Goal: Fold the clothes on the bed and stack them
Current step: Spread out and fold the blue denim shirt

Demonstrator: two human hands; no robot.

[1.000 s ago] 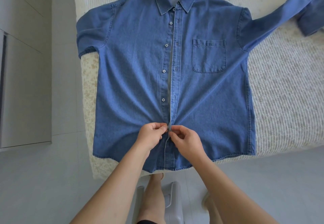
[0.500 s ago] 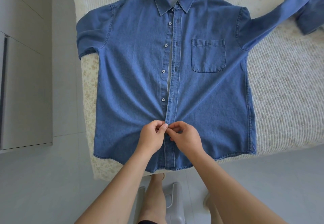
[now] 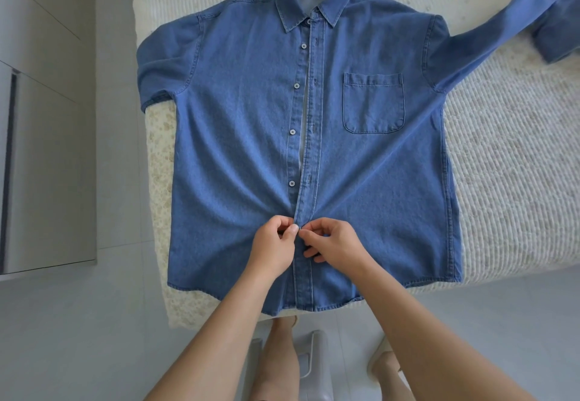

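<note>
A blue denim shirt [image 3: 238,137] lies face up and spread flat on the bed [image 3: 508,162], collar at the far end, hem hanging just over the near edge. Its front strip is unbuttoned from below the collar down to the hands — four white buttons show along the left edge of the gap. The left hand [image 3: 272,245] and right hand [image 3: 337,242] meet at the front strip low on the shirt, fingers curled, each pinching the cloth edge between thumb and fingertips, and creases fan out from that spot. A chest pocket [image 3: 373,102] sits right of the strip. The right sleeve [image 3: 502,24] stretches toward the far right corner; the left sleeve is tucked short at the left bed edge. Pale floor [image 3: 78,338] lies near, a grey cupboard [image 3: 47,149] at left.
</note>
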